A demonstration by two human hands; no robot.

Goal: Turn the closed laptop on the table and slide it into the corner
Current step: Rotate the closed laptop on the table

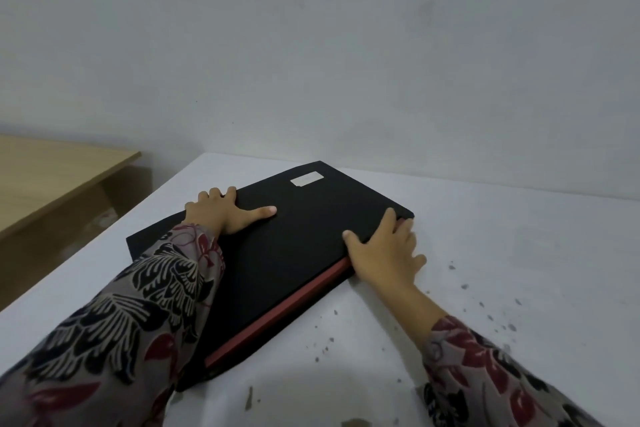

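A closed black laptop [298, 236] with a red strip along its near right edge lies flat on the white table [502, 253], set at an angle to the wall. A small silver label sits near its far corner. My left hand [221, 210] grips the laptop's left edge, fingers curled over it and thumb flat on the lid. My right hand [384, 250] holds the right edge near the far right corner, thumb on the lid and fingers down the side. My left sleeve hides the laptop's near left part.
A grey wall [346, 62] runs along the table's far edge, close behind the laptop. The table's left edge drops off beside the laptop. A wooden table [52, 177] stands lower at the left. Dark specks mark the table surface [485, 315] at the right.
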